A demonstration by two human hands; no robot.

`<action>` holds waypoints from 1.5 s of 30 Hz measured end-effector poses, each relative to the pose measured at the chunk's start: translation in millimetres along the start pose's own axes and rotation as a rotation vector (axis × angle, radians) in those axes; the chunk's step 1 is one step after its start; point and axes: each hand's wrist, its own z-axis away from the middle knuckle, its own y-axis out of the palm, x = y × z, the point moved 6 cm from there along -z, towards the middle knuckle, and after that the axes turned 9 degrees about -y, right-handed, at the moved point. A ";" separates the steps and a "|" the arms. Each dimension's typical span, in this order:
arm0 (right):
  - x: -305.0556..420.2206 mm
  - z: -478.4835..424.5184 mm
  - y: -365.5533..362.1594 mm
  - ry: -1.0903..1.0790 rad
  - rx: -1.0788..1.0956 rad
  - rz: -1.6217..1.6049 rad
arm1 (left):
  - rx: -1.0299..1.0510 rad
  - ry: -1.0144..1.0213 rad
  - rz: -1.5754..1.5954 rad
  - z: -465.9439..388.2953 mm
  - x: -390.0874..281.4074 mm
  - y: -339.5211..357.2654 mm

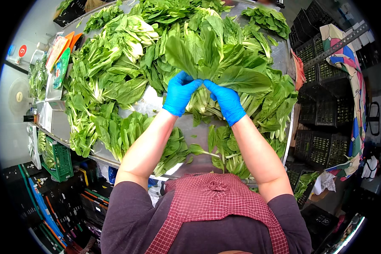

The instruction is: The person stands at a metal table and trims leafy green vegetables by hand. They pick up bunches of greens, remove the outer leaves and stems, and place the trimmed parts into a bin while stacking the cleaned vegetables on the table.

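Note:
Both my hands wear blue gloves and meet at the base of a fanned bunch of leafy greens point(209, 57), its leaves spread away from me. My left hand point(181, 92) pinches the bunch from the left, my right hand point(224, 99) from the right; the stalk ends between the fingertips are mostly hidden. Beneath my hands lies a pile of pale-stemmed greens point(204, 103). A large heap of leafy greens point(98, 70) covers the left of the metal table point(197, 127), and more greens point(277, 104) lie at the right. A loose leaf point(203, 150) rests near the table's front edge.
Orange and green plastic packaging point(62, 65) stands at the table's left side. Below it is a green crate point(62, 160) with greens. Stacked black crates point(327, 112) line the right, with a patterned cloth point(352, 82) over them. A fan point(19, 96) is at the far left.

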 end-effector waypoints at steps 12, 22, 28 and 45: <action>19.7 -21.1 61.4 -0.672 0.533 0.918 | -0.149 0.008 0.502 14.3 11.8 -26.7; 36.7 -148.0 -45.6 -0.295 -0.262 1.064 | -0.124 -0.178 0.868 5.7 33.4 -21.3; 28.2 -144.0 -58.6 -0.359 -0.072 0.378 | 0.005 -0.224 0.950 -15.2 37.4 -6.8; 86.5 -122.2 -41.2 -0.513 0.033 0.491 | -0.118 -0.043 0.671 -44.2 12.3 -7.9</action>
